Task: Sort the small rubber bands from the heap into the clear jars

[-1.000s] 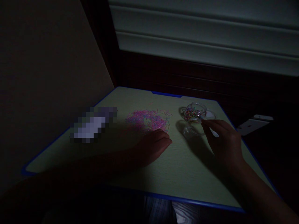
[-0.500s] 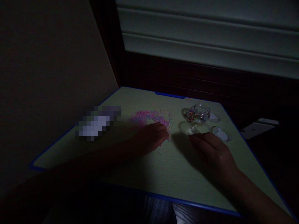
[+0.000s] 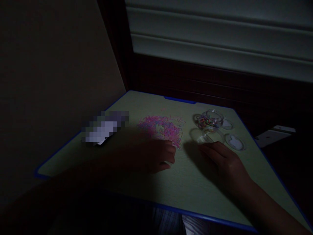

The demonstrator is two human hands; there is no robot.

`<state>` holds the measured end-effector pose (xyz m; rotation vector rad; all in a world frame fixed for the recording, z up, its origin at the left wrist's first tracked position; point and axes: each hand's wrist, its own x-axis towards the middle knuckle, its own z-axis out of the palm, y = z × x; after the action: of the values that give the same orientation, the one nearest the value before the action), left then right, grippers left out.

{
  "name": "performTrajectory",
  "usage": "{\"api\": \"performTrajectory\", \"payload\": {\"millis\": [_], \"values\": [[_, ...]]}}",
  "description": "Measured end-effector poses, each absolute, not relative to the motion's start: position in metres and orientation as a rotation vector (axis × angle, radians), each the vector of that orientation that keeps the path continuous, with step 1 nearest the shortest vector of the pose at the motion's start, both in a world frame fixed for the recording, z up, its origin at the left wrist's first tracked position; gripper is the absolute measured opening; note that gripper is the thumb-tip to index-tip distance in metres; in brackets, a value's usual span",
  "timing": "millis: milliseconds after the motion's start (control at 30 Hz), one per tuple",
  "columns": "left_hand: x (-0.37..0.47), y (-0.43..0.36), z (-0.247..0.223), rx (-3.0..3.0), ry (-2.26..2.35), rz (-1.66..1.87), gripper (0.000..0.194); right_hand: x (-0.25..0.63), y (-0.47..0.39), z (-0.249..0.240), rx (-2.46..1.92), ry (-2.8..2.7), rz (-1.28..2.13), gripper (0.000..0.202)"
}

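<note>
A spread of thin pink and purple bands [image 3: 160,125] lies on the pale table [image 3: 171,186]. My left hand [image 3: 161,156] is at the near edge of the bands, its fingers curled, with thumb and fingertips apart and nothing visible between them. To the right, my right hand [image 3: 223,160] pinches its fingertips together beside a clear jar [image 3: 211,133]; whatever they hold is too small and dark to name. Behind that jar stands another clear jar [image 3: 210,120] with multicoloured bands inside.
Two clear round lids with white labels, one nearer [image 3: 236,142] and one farther [image 3: 227,123], lie right of the jars. A blurred-out pale object [image 3: 102,130] rests at the table's left. White boxes [image 3: 274,137] sit beyond the right edge.
My left hand has moved slightly toward me, and its thumb has parted from the fingers. My right hand stays pinched by the jar. The view has shifted slightly.
</note>
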<state>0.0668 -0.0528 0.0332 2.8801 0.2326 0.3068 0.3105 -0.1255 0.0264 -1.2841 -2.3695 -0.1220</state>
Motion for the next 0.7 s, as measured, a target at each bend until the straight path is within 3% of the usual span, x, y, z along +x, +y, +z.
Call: {"api": "performTrajectory", "payload": {"millis": [200, 700], "values": [[0.068, -0.063, 0.032, 3.102, 0.281, 0.196, 0.008, 0.31, -0.124, 0.026, -1.264, -2.388, -0.143, 0.024], [0.083, -0.083, 0.025, 3.281, 0.303, 0.319, 0.02, 0.31, -0.124, 0.021, -1.254, -2.396, -0.125, 0.023]]}}
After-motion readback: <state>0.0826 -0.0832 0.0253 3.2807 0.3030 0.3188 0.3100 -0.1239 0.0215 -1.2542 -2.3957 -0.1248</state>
